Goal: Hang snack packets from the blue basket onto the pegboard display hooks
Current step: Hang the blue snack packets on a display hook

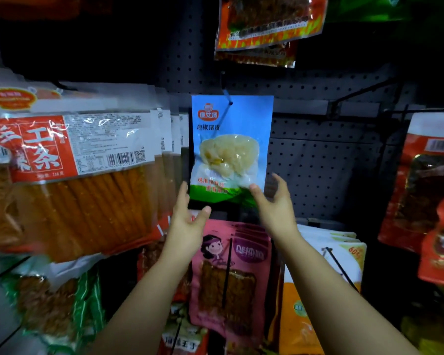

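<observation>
A blue and white snack packet hangs on a hook of the dark pegboard, its hole threaded on the hook. My left hand is raised just below the packet's lower left corner, fingers straight and spread, holding nothing. My right hand reaches to the lower right corner; its fingertips touch the green bottom edge of the packet, and the fingers are loose, not curled round it. The blue basket is out of view.
Large red and orange stick-snack packs hang at the left. Red-orange packets hang above. A pink packet on a black hook hangs below, white and orange packs beside it. Dark red packets hang at right. Bare pegboard lies right of the blue packet.
</observation>
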